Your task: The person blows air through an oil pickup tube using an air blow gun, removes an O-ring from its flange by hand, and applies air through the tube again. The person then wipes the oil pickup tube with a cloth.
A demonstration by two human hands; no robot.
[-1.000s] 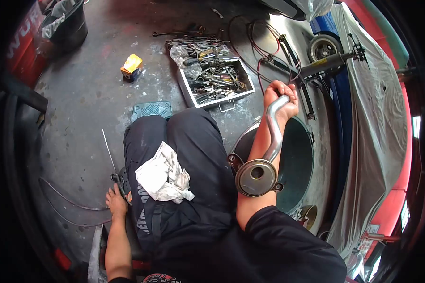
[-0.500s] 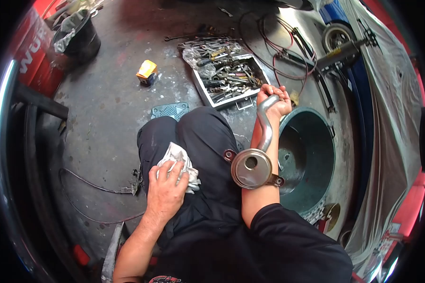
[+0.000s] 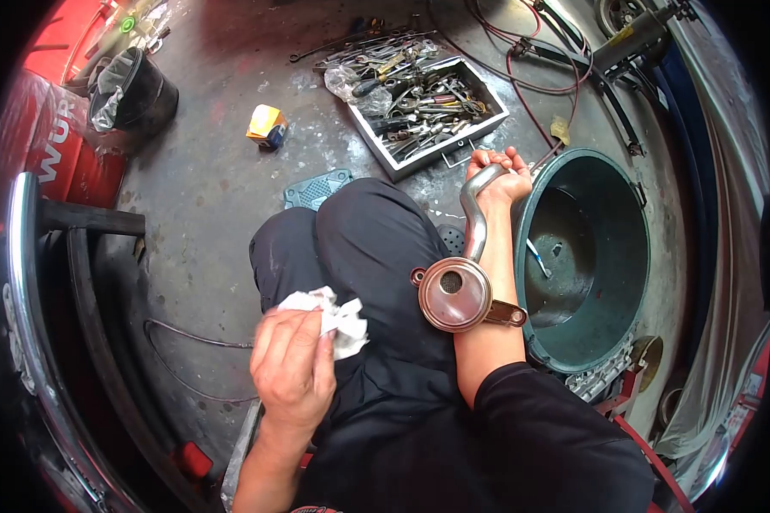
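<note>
My right hand [image 3: 498, 175] is closed around the upper end of an oil pickup strainer [image 3: 455, 309]. Its bent metal tube runs down from my fingers to a round metal housing with a mesh-covered hole and two mounting tabs. The housing lies over my right forearm, near the wrist-to-elbow middle. In my left hand [image 3: 291, 363] is a crumpled white rag [image 3: 347, 329], pinched between thumb and fingers above my thigh. Rag and strainer are apart. Part of the rag is hidden by the fingers.
Right of my arm stands a dark green tub [image 3: 637, 282] with a little liquid and a thin blue-and-white tool [image 3: 537, 256] in it. Ahead lies a tray [image 3: 385, 158] full of wrenches. A yellow box [image 3: 267, 124], black bucket [image 3: 145, 98] and hoses [image 3: 522, 81] are on the floor.
My left hand has lifted from the thigh and gathered the rag into a pinch. The strainer has turned slightly in my right hand. The view has shifted, showing more of the tub.
</note>
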